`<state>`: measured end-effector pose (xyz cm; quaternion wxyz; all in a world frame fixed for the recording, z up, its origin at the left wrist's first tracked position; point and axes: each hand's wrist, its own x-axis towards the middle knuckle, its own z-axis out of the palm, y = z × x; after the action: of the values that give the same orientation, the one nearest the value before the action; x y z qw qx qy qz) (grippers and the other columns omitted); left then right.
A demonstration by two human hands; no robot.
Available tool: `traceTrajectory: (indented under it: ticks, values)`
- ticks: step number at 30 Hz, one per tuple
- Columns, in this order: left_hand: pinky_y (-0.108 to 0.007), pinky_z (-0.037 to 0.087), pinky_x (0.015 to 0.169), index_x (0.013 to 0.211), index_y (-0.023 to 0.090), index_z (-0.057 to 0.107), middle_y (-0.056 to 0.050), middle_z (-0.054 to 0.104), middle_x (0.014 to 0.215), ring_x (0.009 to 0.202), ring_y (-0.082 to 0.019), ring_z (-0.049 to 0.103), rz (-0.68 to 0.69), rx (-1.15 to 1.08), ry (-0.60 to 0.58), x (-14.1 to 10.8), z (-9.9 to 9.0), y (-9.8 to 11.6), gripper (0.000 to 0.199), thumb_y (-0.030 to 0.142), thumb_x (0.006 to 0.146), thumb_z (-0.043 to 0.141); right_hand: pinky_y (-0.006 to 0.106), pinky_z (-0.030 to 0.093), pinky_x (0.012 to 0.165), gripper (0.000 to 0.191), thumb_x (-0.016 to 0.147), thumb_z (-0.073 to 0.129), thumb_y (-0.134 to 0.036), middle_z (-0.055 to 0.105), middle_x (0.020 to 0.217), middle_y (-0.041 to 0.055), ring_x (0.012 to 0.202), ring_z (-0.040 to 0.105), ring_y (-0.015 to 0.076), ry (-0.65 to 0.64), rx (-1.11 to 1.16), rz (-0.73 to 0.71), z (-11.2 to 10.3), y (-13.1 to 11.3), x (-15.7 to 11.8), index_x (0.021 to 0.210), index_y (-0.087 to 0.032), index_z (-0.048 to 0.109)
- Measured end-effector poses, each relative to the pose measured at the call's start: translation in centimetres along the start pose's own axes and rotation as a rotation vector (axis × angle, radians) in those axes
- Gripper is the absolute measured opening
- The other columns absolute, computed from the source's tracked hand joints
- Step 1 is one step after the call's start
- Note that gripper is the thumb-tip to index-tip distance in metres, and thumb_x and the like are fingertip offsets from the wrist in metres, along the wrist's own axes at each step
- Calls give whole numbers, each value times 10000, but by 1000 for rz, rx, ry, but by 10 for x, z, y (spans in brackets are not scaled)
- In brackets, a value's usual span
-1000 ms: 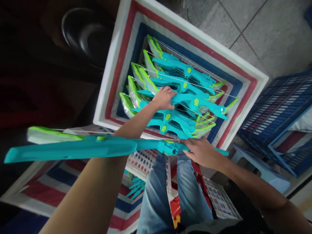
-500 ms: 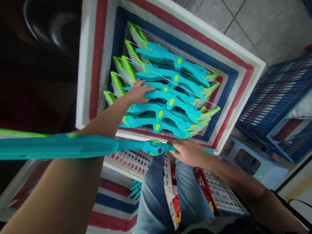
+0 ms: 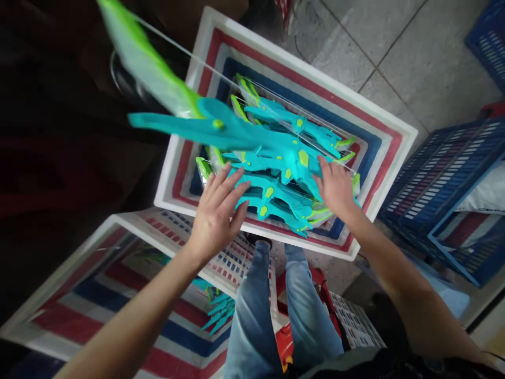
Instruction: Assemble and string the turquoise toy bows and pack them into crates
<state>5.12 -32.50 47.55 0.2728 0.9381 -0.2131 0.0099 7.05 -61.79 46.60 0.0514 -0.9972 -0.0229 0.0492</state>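
Note:
My right hand (image 3: 335, 187) grips a turquoise toy bow (image 3: 236, 129) with lime-green tips and a white string. The bow is tilted above the crate, its long limb reaching past the crate's left rim. My left hand (image 3: 219, 210) has its fingers spread and hovers over the near left part of the crate, close to several similar bows (image 3: 272, 195) lying in a row. Whether its fingertips touch them I cannot tell. The white crate (image 3: 379, 210) has a red, white and blue striped lining. The held bow hides part of the row.
Lower left stands another white crate (image 3: 114, 223) with striped lining and some turquoise pieces (image 3: 221, 313) inside. Blue plastic crates (image 3: 410, 184) are at the right, with a light blue stool (image 3: 442, 295) below them. A dark round object (image 3: 126, 79) is beyond the left rim.
The bow in my right hand has swung from across my forearm to above the crate. My left hand has drawn back from the row of bows towards me.

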Motion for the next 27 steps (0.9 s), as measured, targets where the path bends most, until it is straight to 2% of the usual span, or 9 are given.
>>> traceTrajectory:
  ticks: [3,6,9,13,18,22,25,27]
  values:
    - [-557,412,1152,1158,237,658,-101,631,1329,1361,-309,493,-218,-128,65,-17,44,-14,315,345,923,479,494,425,906,565,1002,343,-332,539,1261,255,1159,475,381,60,-56,95,43,14,66,1525,-119,343]
    - [-508,445,1130,1077,202,686,-124,682,1214,1277,-297,564,-377,-216,89,-40,97,-28,311,368,914,479,504,418,907,541,1002,336,-301,505,1296,266,1193,447,390,45,-79,150,83,19,109,1514,-128,366]
    - [-497,464,1112,1039,207,697,-125,692,1184,1243,-295,587,-489,-289,114,-77,132,-29,312,388,909,479,497,413,900,533,1001,334,-292,489,1319,263,1201,435,384,39,-85,185,109,21,127,1513,-150,373]
    - [-527,483,1087,981,235,705,-114,715,1134,1202,-312,615,-668,-374,167,-134,149,-25,307,435,883,493,481,413,891,531,989,365,-283,495,1306,269,1183,436,362,47,-100,213,127,27,131,1499,-142,399]
    - [-527,535,1014,915,271,696,-95,728,1051,1092,-312,664,-840,-444,290,-197,156,-30,278,479,858,521,460,408,886,551,984,356,-272,508,1298,282,1170,462,347,-5,-161,225,129,32,132,1508,-105,385]
    - [-518,534,1007,935,257,678,-101,717,1075,1080,-303,663,-1040,-517,489,-245,156,-25,276,481,855,537,517,398,921,638,902,462,-256,501,1318,322,1206,472,396,9,-250,173,110,21,120,1495,-31,384]
    - [-485,547,972,929,247,658,-98,718,1036,1043,-285,666,-1247,-535,683,-280,157,-24,273,466,846,519,582,380,956,659,859,476,-285,501,1330,331,1257,447,436,176,-265,79,87,-18,110,1457,-10,429]
    - [-453,562,932,904,240,648,-92,717,999,1003,-271,669,-1400,-549,785,-306,163,-31,261,444,832,501,599,374,976,608,875,434,-327,521,1314,310,1274,444,434,281,-233,-112,76,-71,103,1409,-43,495]
